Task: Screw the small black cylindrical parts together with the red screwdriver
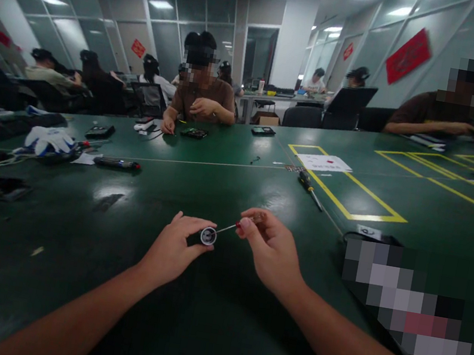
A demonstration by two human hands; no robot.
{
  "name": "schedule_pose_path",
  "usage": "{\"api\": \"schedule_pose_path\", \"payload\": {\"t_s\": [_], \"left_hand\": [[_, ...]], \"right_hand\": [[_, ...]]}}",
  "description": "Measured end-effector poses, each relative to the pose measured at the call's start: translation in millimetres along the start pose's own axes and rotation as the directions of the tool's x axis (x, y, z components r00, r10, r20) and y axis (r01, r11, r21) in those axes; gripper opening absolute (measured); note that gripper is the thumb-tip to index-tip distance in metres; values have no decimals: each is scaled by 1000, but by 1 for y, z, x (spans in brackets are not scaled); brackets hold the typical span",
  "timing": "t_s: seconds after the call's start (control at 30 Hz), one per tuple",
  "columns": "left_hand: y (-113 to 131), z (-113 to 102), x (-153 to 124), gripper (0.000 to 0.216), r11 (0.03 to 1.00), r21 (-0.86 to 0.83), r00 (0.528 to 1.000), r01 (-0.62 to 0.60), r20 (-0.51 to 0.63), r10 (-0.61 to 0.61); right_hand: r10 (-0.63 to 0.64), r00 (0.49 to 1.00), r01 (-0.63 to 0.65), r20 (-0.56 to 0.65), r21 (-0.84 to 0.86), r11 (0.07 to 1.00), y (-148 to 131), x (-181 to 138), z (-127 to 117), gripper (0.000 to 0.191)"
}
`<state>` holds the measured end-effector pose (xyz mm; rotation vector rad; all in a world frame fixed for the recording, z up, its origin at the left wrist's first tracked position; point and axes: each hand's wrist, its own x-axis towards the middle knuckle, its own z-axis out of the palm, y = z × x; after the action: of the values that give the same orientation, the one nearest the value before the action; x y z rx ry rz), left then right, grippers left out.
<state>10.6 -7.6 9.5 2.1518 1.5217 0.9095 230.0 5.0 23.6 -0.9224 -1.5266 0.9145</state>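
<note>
My left hand (180, 245) pinches a small round part (208, 236) between thumb and fingers. The part has a pale rim and a dark inside that faces me; its exact kind I cannot make out. In my right hand (272, 250) is a thin screwdriver (227, 228) with a red collar and a clear-looking handle, mostly covered by the fingers. Its metal shaft points left, and the tip reaches the rim or opening of the round part. Both hands are raised over the green table (202, 329).
A larger black-and-yellow screwdriver (311, 190) lies beyond my right hand, near a white paper (323, 163) and yellow tape (375, 218). To the left are a dark cylindrical tool (117, 163) and white gloves (49, 141). A co-worker (205, 96) sits opposite.
</note>
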Motion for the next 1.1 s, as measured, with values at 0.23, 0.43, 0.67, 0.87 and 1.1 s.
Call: {"api": "schedule_pose_path", "payload": {"t_s": [0.23, 0.43, 0.67, 0.87, 1.1], "left_hand": [[-4, -3, 0, 35, 997, -72, 999, -17, -46, 14], [-11, 0, 2, 35, 995, -85, 997, -54, -67, 48], [-13, -1, 2, 36, 996, -44, 997, -79, -28, 78], [-13, -2, 2, 39, 997, 0, 997, -78, 5, 78], [-12, -4, 1, 39, 988, 51, 989, -146, 37, 144]], "right_hand": [[-17, 999, 23, 50, -127, 992, 1, -5, 1, 18], [-36, 972, 34, 233, 9, 999, -6, -11, 2, 17], [29, 993, -38, 115, 79, 996, -5, -7, 3, 22], [110, 994, -110, 10, 205, 973, 3, 0, 6, 22], [320, 947, -299, 8, 374, 878, 16, 9, 2, 30]]}}
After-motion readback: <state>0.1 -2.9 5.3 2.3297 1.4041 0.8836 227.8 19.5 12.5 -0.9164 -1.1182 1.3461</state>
